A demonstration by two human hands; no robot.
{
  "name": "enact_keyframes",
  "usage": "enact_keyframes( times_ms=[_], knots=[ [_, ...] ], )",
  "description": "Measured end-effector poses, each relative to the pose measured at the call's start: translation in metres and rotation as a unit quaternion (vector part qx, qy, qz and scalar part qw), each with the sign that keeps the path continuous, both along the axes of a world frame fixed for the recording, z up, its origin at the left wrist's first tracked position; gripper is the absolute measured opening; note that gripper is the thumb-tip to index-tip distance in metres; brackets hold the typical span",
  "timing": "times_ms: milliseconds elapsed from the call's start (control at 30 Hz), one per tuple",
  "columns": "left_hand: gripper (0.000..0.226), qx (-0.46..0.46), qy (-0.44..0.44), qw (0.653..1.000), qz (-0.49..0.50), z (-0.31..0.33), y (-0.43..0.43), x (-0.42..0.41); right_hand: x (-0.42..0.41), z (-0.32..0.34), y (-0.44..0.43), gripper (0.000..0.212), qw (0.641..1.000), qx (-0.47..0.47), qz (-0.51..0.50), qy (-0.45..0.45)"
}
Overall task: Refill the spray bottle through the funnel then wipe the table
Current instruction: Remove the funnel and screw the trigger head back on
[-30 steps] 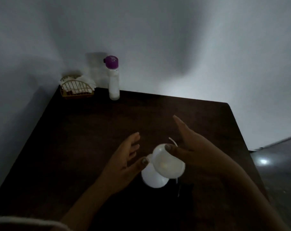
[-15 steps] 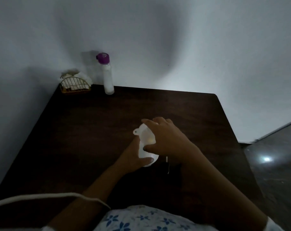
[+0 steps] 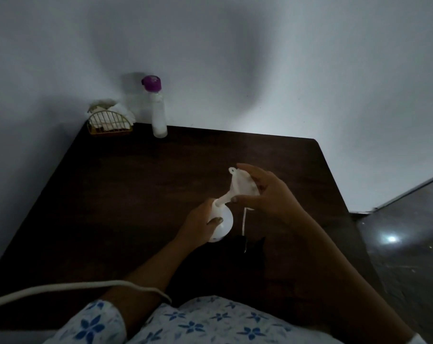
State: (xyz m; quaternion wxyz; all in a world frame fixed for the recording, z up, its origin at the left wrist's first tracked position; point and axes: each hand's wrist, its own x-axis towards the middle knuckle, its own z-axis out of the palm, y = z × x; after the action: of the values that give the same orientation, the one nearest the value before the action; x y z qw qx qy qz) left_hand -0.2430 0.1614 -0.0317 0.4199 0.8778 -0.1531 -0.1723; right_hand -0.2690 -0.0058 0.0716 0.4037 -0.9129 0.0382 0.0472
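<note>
Funnel (image 3: 242, 187): white, held in the air above the middle of the table (image 3: 136, 194), tilted hard; it is not yet seated.
Funnel axis: the long axis runs from upper right to lower left, wide mouth up and away to the right, spout down and to the left, its tip at the top of the round white bottle.
Why tilted: likely so the narrow spout can find the bottle's neck first, then be stood upright.
Right hand (image 3: 267, 194): closed around the funnel's cone, fingers over its far rim and thumb under the base of the spout, which leaves the tip free to aim.
Spray bottle (image 3: 223, 224): a round white body standing on the table near its front centre, just below the funnel; in this dim light the open neck is hard to make out.
Left hand (image 3: 200, 224): wrapped around the bottle's left side, thumb across the front, probably to steady it against the spout's push.
Spray tube (image 3: 244, 224): a thin pale stem just right of the bottle, seemingly the removed spray head's dip tube; the head itself is lost in shadow.
Refill bottle (image 3: 157, 108): upright with a purple cap on, at the far edge against the wall, well apart from the hands.
Napkin holder (image 3: 110, 122): wire basket with white napkins in the far left corner, just beside the refill bottle, untouched for the wiping to come.
</note>
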Motion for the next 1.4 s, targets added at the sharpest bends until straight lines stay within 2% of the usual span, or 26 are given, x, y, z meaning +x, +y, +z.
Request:
enact_keyframes(
  times_ms=[100, 267, 400, 533, 633, 767, 1233, 1400],
  knots=[
    [0.045, 0.005, -0.005, 1.000, -0.003, 0.001, 0.001, 0.001, -0.001, -0.004, -0.001, 0.074, 0.999, 0.049, -0.010, 0.003],
    [0.044, 0.013, -0.002, 1.000, -0.004, 0.000, 0.000, 0.001, -0.001, -0.012, -0.002, 0.077, 1.000, 0.022, -0.012, 0.012],
    [0.047, 0.022, 0.002, 1.000, 0.001, 0.000, 0.001, 0.002, -0.002, -0.011, -0.002, 0.073, 0.998, 0.058, -0.004, 0.005],
    [0.047, 0.018, -0.003, 1.000, -0.003, -0.002, 0.001, 0.001, -0.001, -0.012, 0.000, 0.077, 1.000, 0.017, 0.004, 0.002],
    [0.049, 0.023, -0.007, 1.000, 0.004, -0.003, 0.001, 0.000, -0.001, -0.011, 0.001, 0.075, 0.998, 0.056, 0.000, 0.014],
    [0.050, 0.018, -0.013, 1.000, -0.009, -0.004, 0.002, 0.000, -0.001, -0.015, 0.000, 0.078, 1.000, -0.017, -0.013, 0.006],
    [0.047, 0.014, -0.012, 1.000, -0.021, -0.005, 0.002, 0.003, -0.009, 0.007, 0.005, 0.084, 0.997, -0.071, 0.033, 0.010],
    [0.046, 0.022, 0.006, 1.000, -0.014, -0.007, 0.001, 0.003, -0.009, 0.009, 0.007, 0.086, 0.990, -0.128, 0.060, 0.015]
  ],
)
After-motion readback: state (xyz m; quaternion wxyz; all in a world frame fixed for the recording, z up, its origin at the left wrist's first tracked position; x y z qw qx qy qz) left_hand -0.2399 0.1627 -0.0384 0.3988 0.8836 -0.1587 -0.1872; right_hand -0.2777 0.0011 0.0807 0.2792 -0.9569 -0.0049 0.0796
